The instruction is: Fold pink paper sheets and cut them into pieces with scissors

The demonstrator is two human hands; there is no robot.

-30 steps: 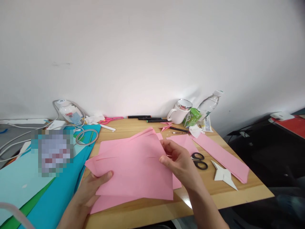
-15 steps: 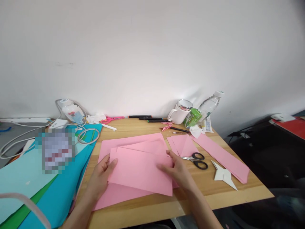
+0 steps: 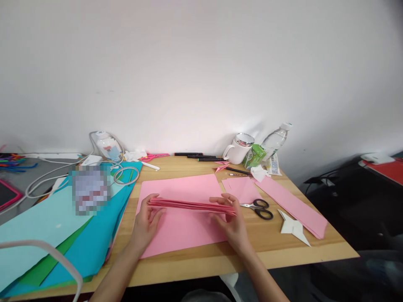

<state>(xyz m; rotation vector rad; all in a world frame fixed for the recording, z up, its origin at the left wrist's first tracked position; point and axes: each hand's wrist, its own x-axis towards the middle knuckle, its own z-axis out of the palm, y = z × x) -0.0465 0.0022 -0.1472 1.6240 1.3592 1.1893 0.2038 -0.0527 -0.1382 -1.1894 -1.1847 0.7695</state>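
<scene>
Between my two hands I hold a stack of pink paper sheets [image 3: 189,204], edge towards me, over the table. My left hand [image 3: 147,220] grips the stack's left end, fingers behind and thumb in front. At the other end my right hand [image 3: 231,218] closes on it the same way. Under the stack a larger pink sheet [image 3: 182,235] lies flat on the wooden table. Just right of my right hand are black-handled scissors [image 3: 260,209] and smaller pink paper pieces [image 3: 241,188].
Pink strips [image 3: 292,207] and a white folded paper star [image 3: 292,226] lie at right. Along the wall stand a white mug [image 3: 239,149], a green box [image 3: 254,156] and a water bottle [image 3: 275,142], with markers [image 3: 201,157] beside them. Coloured sheets [image 3: 91,251] and a cable [image 3: 126,176] occupy the left.
The loose, overlapping pink sheets have been lifted off the large sheet and turned up on edge, now lined up as a narrow stack. The view has shifted slightly left.
</scene>
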